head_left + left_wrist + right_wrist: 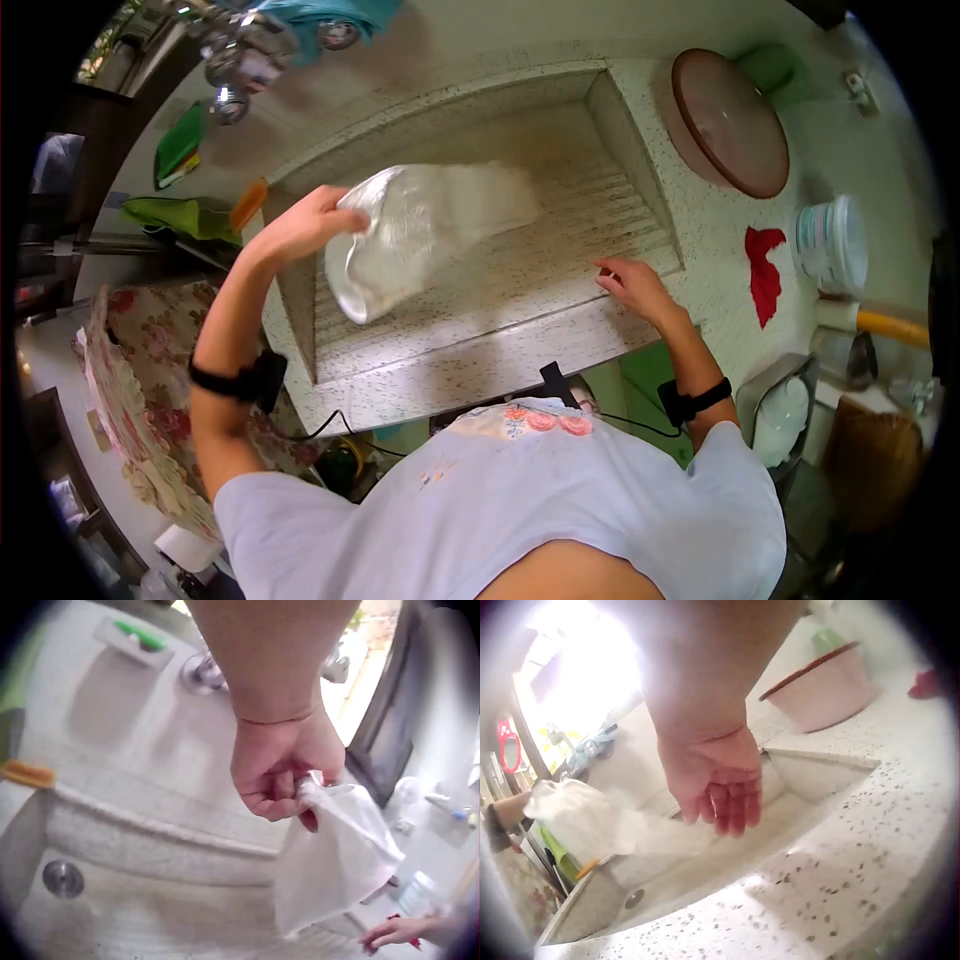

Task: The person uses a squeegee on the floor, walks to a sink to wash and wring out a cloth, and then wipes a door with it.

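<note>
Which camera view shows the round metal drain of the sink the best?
The left wrist view: the drain is largest there, uncovered, its round face clear. The right wrist view shows it smaller and slanted. In the head view I cannot find it; the whitish sheet covers part of the sink.

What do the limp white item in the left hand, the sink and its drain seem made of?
Limp white item: thin, probably glossy plastic film, given its sheen and creases in the head view; fine cloth is possible.
Sink: stone or terrazzo, judging by the dark specks in its pale, rather matt surface.
Drain: likely polished metal, as its grey disc shows highlights.
</note>
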Demonstrator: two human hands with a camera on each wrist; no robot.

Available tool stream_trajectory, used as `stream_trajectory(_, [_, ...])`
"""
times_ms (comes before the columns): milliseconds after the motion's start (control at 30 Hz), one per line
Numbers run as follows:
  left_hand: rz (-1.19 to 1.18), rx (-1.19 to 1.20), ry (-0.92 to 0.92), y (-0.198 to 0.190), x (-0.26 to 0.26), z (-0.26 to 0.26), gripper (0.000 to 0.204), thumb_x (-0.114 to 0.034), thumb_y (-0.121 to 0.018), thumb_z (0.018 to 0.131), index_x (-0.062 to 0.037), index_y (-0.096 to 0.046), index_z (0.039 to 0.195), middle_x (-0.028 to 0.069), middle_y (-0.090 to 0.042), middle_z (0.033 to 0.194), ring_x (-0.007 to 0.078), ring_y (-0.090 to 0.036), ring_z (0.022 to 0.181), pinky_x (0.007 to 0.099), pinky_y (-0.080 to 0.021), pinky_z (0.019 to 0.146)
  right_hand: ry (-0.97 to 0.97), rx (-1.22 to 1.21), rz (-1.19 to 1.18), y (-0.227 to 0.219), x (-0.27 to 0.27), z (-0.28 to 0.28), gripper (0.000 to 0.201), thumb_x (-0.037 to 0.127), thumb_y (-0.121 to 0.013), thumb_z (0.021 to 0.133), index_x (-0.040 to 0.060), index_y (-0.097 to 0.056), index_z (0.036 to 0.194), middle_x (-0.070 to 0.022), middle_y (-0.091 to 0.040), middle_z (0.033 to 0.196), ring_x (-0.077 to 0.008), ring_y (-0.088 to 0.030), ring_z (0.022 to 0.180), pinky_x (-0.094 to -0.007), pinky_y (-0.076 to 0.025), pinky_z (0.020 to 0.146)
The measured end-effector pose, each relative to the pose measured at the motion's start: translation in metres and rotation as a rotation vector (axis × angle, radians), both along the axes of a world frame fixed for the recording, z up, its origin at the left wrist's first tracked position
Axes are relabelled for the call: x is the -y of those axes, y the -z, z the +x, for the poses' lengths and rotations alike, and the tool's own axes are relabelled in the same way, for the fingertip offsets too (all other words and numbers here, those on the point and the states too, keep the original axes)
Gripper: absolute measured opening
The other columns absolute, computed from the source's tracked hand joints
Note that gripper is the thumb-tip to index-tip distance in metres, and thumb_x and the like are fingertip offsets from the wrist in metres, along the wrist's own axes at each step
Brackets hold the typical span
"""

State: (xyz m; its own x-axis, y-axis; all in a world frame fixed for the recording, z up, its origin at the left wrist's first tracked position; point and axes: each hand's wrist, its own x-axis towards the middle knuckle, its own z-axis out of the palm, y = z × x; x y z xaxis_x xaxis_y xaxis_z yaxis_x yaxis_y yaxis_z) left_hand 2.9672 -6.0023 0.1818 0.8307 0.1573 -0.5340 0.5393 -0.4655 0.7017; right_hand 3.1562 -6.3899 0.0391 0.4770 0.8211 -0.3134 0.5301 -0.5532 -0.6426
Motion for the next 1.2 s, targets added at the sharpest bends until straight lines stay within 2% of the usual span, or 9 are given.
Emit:
stream_trajectory(67, [0.025, -0.129, -0.134, 0.068, -0.018, 0.021, 0.041, -0.027, -0.053, 0.075, 0.0012, -0.052, 0.105, 0.0131, -0.056, 0.091, 0.0202, -0.053, 0.081, 0.0306, -0.044, 0.07, -0.004, -0.078, -0.003, 0.004, 0.006, 0.023, 0.029, 0.017, -0.057, 0.078, 0.0014, -0.056, 0.102, -0.0174, -0.06, 0.089, -0.0297, -0.059, 0.077, -0.035, -0.047, 0.068])
stream_trajectory(167, [0.671, -0.116, -0.305, 0.164, -0.027, 0.021, 0.057, -0.029, -0.056, 0.077, -0.004, -0.037, 0.125, 0.0214, -0.028, 0.132, 0.0368, -0.042, 0.11, 0.0413, -0.036, 0.094, -0.021, -0.058, 0.044, 0.018, -0.005, 0.046, 0.028, 0.014, -0.057, 0.079, 0.0017, -0.056, 0.104, -0.0187, -0.059, 0.095, -0.0319, -0.057, 0.085, -0.0366, -0.045, 0.074])
stream_trajectory(400, [0.686, -0.057, -0.057, 0.264, 0.045, 0.07, 0.048, -0.023, -0.051, 0.083, -0.0098, -0.038, 0.127, 0.0145, -0.026, 0.136, 0.0331, -0.023, 0.124, 0.0425, -0.025, 0.1, -0.07, 0.301, 0.01, 0.105, -0.092, 0.127, 0.041, 0.018, -0.051, 0.083, 0.0113, -0.044, 0.122, -0.015, -0.035, 0.13, -0.0327, -0.03, 0.12, -0.0423, -0.025, 0.098])
stream_trajectory(467, [0.847, 0.264, 0.307, 0.315, 0.043, 0.093, 0.044, -0.021, -0.047, 0.085, -0.0136, -0.038, 0.128, 0.0097, -0.023, 0.138, 0.0305, -0.02, 0.127, 0.0448, -0.024, 0.1, -0.027, 0.42, -0.14, 0.145, -0.126, 0.142, 0.043, 0.022, -0.047, 0.086, 0.0156, -0.039, 0.128, -0.0126, -0.026, 0.136, -0.0319, -0.024, 0.125, -0.0456, -0.02, 0.101])
stream_trajectory(533, [0.666, 0.285, 0.013, 0.322, 0.062, 0.14, 0.043, -0.026, -0.044, 0.087, -0.0165, -0.038, 0.128, 0.0075, -0.019, 0.141, 0.0282, -0.017, 0.129, 0.0495, -0.016, 0.102, -0.054, 0.365, -0.166, 0.171, -0.162, 0.149, 0.045, 0.028, -0.045, 0.087, 0.0189, -0.036, 0.13, -0.012, -0.023, 0.138, -0.0333, -0.02, 0.126, -0.0501, -0.017, 0.1])
stream_trajectory(800, [0.764, -0.075, 0.144, 0.388, 0.039, 0.218, 0.054, -0.036, -0.037, 0.089, -0.0191, -0.018, 0.136, 0.0065, -0.008, 0.143, 0.0292, -0.01, 0.131, 0.0523, -0.003, 0.103, -0.286, 0.334, 0.084, 0.26, -0.236, 0.156, 0.046, 0.031, -0.05, 0.084, 0.0171, -0.04, 0.126, -0.0106, -0.021, 0.139, -0.0327, -0.02, 0.127, -0.049, -0.022, 0.099])
stream_trajectory(933, [0.617, -0.278, 0.223, 0.351, 0.02, 0.247, 0.058, -0.04, -0.039, 0.087, -0.0165, -0.019, 0.136, 0.0077, -0.012, 0.142, 0.0303, -0.016, 0.129, 0.0537, -0.01, 0.1, -0.322, 0.441, 0.123, 0.255, -0.248, 0.172, 0.045, 0.033, -0.049, 0.084, 0.0173, -0.041, 0.125, -0.0089, -0.02, 0.139, -0.0301, -0.02, 0.127, -0.0494, -0.021, 0.1])
stream_trajectory(1033, [0.534, -0.23, 0.246, 0.363, 0.02, 0.219, 0.056, -0.038, -0.038, 0.088, -0.0175, -0.019, 0.136, 0.0065, -0.013, 0.142, 0.0311, -0.021, 0.127, 0.0531, -0.013, 0.101, -0.299, 0.223, 0.31, 0.258, -0.244, 0.178, 0.046, 0.038, -0.046, 0.085, 0.0199, -0.039, 0.126, -0.008, -0.019, 0.14, -0.0273, -0.015, 0.129, -0.0509, -0.017, 0.101])
stream_trajectory(1200, [0.98, 0.017, 0.299, 0.382, -0.028, 0.135, 0.051, -0.028, -0.041, 0.086, -0.0172, -0.025, 0.133, 0.0074, -0.017, 0.14, 0.0322, -0.028, 0.123, 0.0485, -0.021, 0.101, -0.432, 0.533, -0.117, 0.217, -0.218, 0.211, 0.048, 0.038, -0.043, 0.085, 0.0177, -0.035, 0.128, -0.0082, -0.019, 0.14, -0.0273, -0.012, 0.13, -0.051, -0.014, 0.102])
